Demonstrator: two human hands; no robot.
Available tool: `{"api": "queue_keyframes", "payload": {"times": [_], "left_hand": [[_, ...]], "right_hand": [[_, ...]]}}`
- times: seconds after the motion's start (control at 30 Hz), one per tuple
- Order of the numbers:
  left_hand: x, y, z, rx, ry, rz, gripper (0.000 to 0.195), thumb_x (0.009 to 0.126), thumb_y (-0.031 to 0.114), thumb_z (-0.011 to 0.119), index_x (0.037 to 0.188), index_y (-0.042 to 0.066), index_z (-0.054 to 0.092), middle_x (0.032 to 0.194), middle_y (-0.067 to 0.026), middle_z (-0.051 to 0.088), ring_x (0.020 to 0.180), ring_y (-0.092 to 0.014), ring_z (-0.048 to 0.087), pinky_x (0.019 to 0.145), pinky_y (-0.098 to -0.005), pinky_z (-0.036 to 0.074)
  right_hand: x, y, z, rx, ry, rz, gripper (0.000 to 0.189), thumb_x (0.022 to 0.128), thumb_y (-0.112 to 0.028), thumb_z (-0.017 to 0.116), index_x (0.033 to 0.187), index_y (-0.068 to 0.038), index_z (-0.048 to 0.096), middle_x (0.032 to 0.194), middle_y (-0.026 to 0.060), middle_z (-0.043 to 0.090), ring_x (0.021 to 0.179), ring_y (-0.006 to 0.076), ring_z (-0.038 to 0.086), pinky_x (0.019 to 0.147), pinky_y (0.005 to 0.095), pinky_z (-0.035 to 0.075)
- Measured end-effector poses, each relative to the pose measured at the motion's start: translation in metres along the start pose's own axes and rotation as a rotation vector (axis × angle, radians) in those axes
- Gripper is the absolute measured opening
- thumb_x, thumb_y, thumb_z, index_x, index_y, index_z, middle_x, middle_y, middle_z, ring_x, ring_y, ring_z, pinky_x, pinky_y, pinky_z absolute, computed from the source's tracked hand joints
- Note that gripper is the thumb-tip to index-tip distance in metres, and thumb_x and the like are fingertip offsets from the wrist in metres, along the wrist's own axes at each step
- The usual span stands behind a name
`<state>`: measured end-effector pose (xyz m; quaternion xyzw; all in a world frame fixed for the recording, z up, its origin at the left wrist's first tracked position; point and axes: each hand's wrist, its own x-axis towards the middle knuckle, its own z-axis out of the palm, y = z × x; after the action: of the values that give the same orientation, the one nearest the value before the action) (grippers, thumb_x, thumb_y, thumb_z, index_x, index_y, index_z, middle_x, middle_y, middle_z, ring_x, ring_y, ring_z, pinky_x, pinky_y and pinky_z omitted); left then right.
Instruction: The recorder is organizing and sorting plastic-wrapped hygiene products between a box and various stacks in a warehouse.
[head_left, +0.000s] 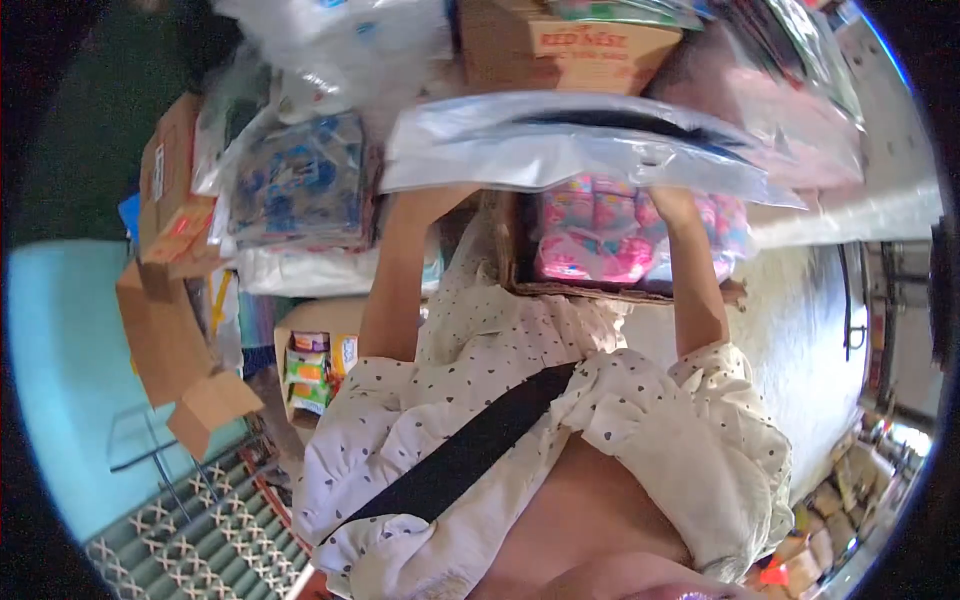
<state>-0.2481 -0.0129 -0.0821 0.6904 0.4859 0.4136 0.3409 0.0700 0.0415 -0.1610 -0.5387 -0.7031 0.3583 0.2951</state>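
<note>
A clear plastic bag (480, 154) with something dark inside is stretched crosswise before me. My left hand (450, 196) is at its near edge on the left, the fingers hidden behind the plastic. At the right part of that edge is my right hand (669, 196), its fingers also covered by the bag. Both hands appear to hold the bag. Below it, an open cardboard box (517, 281) contains pink plastic-wrapped packs (596, 255). My right forearm passes over these packs.
Plastic-wrapped dark blue goods (296, 180) are stacked at left. Beyond the bag stands a printed cardboard carton (600, 52). An open box of small colourful packets (309, 367) lies lower left, near empty-looking cardboard flaps (165, 337). Pinkish bagged goods (787, 127) are at upper right.
</note>
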Motion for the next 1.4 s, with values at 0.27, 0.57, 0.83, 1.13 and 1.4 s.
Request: {"api": "queue_keyframes", "payload": {"times": [0.27,0.57,0.83,1.13,1.4], "left_hand": [[0.043,-0.057,0.09,-0.251,-0.168,-0.052,0.044,0.066,0.028,0.076,0.098,0.002,0.059,0.096,-0.0068,0.061,0.088,-0.018,0.056,0.081,-0.0314,0.044],[0.08,0.012,0.079,-0.282,-0.239,0.086,0.034,0.069,0.022,0.074,0.094,0.004,0.061,0.089,-0.004,0.063,0.082,-0.013,0.058,0.077,-0.028,0.045],[0.167,0.172,0.078,-0.4,-0.056,0.624,0.035,0.069,0.028,0.07,0.093,0.005,0.062,0.094,-0.0094,0.062,0.087,-0.017,0.058,0.079,-0.0342,0.044],[0.275,0.239,0.137,0.351,0.163,0.696,0.053,0.073,0.023,0.065,0.115,-0.003,0.045,0.091,-0.0228,0.059,0.081,-0.038,0.058,0.069,-0.042,0.048],[0.282,0.212,0.191,0.883,-0.107,0.848,0.05,0.08,0.047,0.049,0.118,0.015,0.052,0.127,-0.0193,0.042,0.118,-0.033,0.04,0.096,-0.0592,0.024]], "right_hand": [[-0.023,0.041,0.007,0.136,0.126,-0.097,0.028,0.076,-0.017,0.065,0.098,-0.002,0.062,0.094,0.009,0.064,0.086,0.0176,0.059,0.076,0.0301,0.045],[-0.047,-0.022,-0.022,0.34,0.292,0.053,0.024,0.074,-0.015,0.07,0.092,-0.002,0.063,0.088,0.0042,0.063,0.082,0.0136,0.056,0.073,0.0282,0.045],[-0.043,-0.109,-0.118,0.695,0.866,-0.244,0.044,0.071,-0.007,0.069,0.11,0.001,0.049,0.1,0.0094,0.058,0.087,0.0178,0.057,0.075,0.0287,0.046],[0.012,-0.096,-0.248,1.106,0.762,-0.194,0.026,0.077,-0.015,0.067,0.098,-0.002,0.059,0.09,0.0058,0.062,0.078,0.0155,0.06,0.068,0.0276,0.05],[0.051,-0.055,-0.257,1.097,0.69,0.026,0.02,0.079,-0.019,0.062,0.095,-0.008,0.06,0.09,0.0043,0.06,0.079,0.0167,0.059,0.064,0.0302,0.053]]}}
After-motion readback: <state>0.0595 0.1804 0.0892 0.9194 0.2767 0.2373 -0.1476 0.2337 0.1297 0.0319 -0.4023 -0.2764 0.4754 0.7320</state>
